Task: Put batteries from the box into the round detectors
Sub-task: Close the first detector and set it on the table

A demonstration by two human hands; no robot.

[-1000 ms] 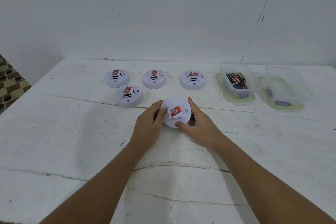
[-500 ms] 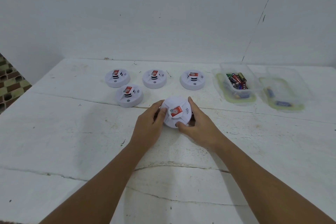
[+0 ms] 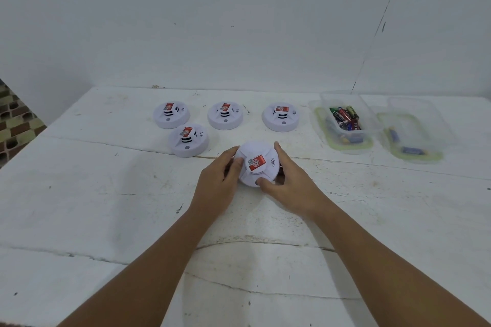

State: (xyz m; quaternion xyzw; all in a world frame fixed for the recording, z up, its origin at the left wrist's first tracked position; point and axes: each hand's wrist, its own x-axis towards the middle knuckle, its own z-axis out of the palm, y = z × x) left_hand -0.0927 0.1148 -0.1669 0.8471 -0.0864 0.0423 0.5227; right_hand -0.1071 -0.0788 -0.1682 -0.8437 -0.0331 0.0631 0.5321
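Note:
A round white detector [image 3: 259, 156] with a red sticker sits at the table's middle, gripped from both sides. My left hand [image 3: 218, 183] curls round its left edge with the thumb on top. My right hand [image 3: 287, 183] wraps its right edge, thumb at the front rim. Several more white detectors lie behind: three in a row [image 3: 171, 115] [image 3: 225, 115] [image 3: 280, 117] and one nearer [image 3: 188, 140]. A clear plastic box [image 3: 369, 125] at the right holds several batteries [image 3: 345, 117].
A second clear box [image 3: 435, 138] with two blue batteries [image 3: 410, 150] stands further right. The white table [image 3: 106, 207] is cracked and meets a white wall behind. A tiled floor shows past the left edge.

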